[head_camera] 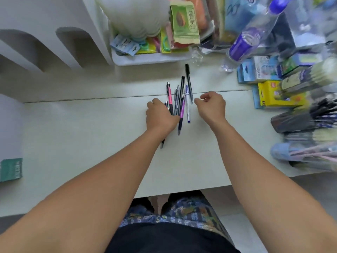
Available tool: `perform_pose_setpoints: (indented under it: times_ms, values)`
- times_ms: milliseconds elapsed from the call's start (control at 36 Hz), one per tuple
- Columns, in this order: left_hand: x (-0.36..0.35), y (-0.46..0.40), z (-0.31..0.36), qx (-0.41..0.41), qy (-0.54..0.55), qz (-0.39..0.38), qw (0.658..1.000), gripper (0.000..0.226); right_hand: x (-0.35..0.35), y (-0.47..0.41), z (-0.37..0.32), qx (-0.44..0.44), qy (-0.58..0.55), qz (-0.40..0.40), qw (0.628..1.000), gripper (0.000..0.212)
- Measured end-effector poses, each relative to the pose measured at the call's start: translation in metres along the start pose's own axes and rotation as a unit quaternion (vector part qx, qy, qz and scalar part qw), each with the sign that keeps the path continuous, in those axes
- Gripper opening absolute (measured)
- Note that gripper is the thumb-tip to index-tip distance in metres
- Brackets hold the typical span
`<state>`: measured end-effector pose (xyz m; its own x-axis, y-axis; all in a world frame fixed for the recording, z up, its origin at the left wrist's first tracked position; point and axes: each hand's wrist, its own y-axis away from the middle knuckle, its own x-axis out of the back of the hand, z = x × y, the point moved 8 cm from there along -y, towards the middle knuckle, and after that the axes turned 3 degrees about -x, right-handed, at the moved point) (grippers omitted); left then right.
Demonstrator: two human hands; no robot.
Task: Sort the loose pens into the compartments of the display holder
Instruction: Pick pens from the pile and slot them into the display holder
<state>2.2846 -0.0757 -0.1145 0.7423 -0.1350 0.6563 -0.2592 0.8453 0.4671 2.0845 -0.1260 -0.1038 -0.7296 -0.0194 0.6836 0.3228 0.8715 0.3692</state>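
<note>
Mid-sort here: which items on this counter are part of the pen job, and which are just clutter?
Job: loose pens under the left hand; black pen by the right hand; pen holders at right.
Clutter: green packet; yellow box; bottles; white tray.

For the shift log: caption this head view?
Left hand rests on loose pens; right hand hovers beside them.

Left hand [160,117] covers loose pens [179,99] (right hand [212,105] beside).

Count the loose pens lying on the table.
About 7, side by side between the hands: one under the left hand, pink, grey, black, purple, white, black-capped. The hand may hide more.
</note>
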Motion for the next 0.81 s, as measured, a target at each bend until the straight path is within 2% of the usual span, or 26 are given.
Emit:
perform_pose_setpoints:
  times_ms: [139,306,389,444,500,556,583,611,639,694,750,806]
  values:
    - [-0.016,-0.012,0.016,0.038,-0.046,0.026,0.998,0.070,-0.015,-0.014,-0.004,0.045,0.015,-0.053,0.997,0.022]
    - [-0.027,-0.017,0.024,0.057,-0.144,0.073,0.985,0.054,-0.012,-0.002,0.015,0.078,-0.001,-0.073,0.994,0.018]
    - [-0.029,-0.018,0.025,0.034,-0.217,0.068,0.973,0.046,-0.005,0.008,0.030,0.076,-0.018,-0.076,0.994,0.013]
    - [-0.026,-0.019,0.023,0.012,-0.226,0.060,0.972,0.044,-0.001,0.014,0.039,0.078,-0.028,-0.083,0.993,0.011]
    - [-0.020,-0.016,0.021,0.008,-0.175,0.050,0.983,0.036,0.006,0.021,0.042,0.082,-0.039,-0.084,0.992,0.010]
    - [-0.014,-0.010,0.019,0.015,-0.083,0.026,0.996,0.018,0.017,0.028,0.038,0.096,-0.061,-0.070,0.991,0.009]
    - [-0.013,-0.003,0.020,0.017,-0.010,0.004,1.000,0.006,0.023,0.032,0.032,0.102,-0.083,-0.065,0.989,0.009]
    - [-0.014,0.007,0.022,0.027,0.091,-0.026,0.995,0.005,0.028,0.036,0.025,0.103,-0.112,-0.069,0.986,0.010]
    - [-0.016,0.021,0.026,0.052,0.205,-0.061,0.975,0.008,0.031,0.039,0.015,0.099,-0.144,-0.085,0.981,0.011]
    - [-0.020,0.053,0.035,0.095,0.381,-0.131,0.910,0.016,0.028,0.047,-0.008,0.078,-0.213,-0.156,0.961,0.010]
    - [-0.020,0.088,0.050,0.089,0.449,-0.209,0.864,0.023,0.019,0.057,-0.033,0.039,-0.292,-0.254,0.921,0.017]
    - [-0.016,0.115,0.059,0.075,0.471,-0.260,0.840,0.024,0.012,0.067,-0.059,0.013,-0.339,-0.317,0.886,0.023]
